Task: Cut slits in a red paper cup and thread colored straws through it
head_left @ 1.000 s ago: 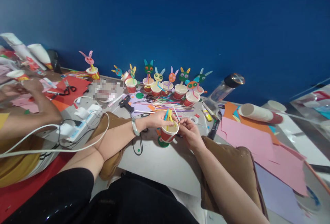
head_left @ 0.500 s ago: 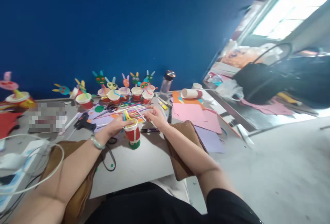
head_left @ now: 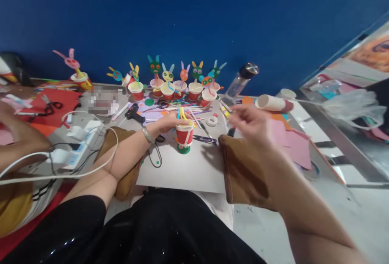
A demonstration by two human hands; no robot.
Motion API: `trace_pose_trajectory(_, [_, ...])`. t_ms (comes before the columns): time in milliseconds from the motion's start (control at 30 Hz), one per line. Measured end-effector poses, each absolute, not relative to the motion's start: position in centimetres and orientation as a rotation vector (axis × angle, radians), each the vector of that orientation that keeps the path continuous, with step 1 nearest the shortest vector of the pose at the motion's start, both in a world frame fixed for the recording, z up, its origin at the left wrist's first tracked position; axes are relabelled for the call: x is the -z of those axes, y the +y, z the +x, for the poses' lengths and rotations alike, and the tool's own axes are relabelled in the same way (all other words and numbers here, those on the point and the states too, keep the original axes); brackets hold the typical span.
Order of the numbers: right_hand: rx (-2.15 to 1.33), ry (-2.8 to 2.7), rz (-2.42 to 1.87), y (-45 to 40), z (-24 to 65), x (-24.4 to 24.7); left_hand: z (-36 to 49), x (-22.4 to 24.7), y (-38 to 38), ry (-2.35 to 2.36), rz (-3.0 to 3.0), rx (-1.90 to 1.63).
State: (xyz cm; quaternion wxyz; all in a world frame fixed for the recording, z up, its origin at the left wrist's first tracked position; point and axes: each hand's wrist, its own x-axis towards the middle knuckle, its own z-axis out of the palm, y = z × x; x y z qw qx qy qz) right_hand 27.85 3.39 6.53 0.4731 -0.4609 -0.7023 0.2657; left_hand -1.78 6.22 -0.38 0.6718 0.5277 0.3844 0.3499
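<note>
A red and white paper cup with a green round base stands upright on the white table, yellow and blue strips rising from its opening. My left hand pinches the cup's rim and the strips from the left. To the right of the cup, my right hand is raised over the table, blurred by motion; whether it holds anything cannot be made out. Just right of the cup lie dark scissors, a pen and a white tape roll.
Several cups with paper animal heads line the blue wall, beside a glass bottle. A glue gun and power strip lie left. Brown cushions flank the seat. Another person's arm is at far left.
The view has turned left, bringing another person's arm into sight. My right hand has moved away from the cup to the right. My left hand stays at the cup.
</note>
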Motion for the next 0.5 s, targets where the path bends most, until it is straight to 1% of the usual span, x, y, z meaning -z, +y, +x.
trace_pose_trajectory(133, [-0.883, -1.848, -1.190, 1.6, 24.0, 0.4, -1.8, 0.7, 6.2, 0.884, 1.240, -0.780])
trace_pose_trajectory(200, [-0.961, -1.914, -1.220, 1.7, 22.9, 2.1, -1.7, 0.7, 6.1, 0.877, 1.243, -0.766])
trace_pose_trajectory(333, [-1.106, -1.883, -1.234, 3.8, 21.5, 1.7, -1.6, 0.6, 6.2, 0.882, 1.173, -0.805])
trace_pose_trajectory(433, [-1.290, -1.594, -1.231, 5.6, 20.1, 1.1, -1.6, 0.6, 6.3, 0.876, 1.183, -0.810])
trace_pose_trajectory(500, [-1.391, -1.429, -1.198, 6.5, 19.1, 1.5, -1.6, 0.7, 6.5, 0.876, 1.189, -0.829])
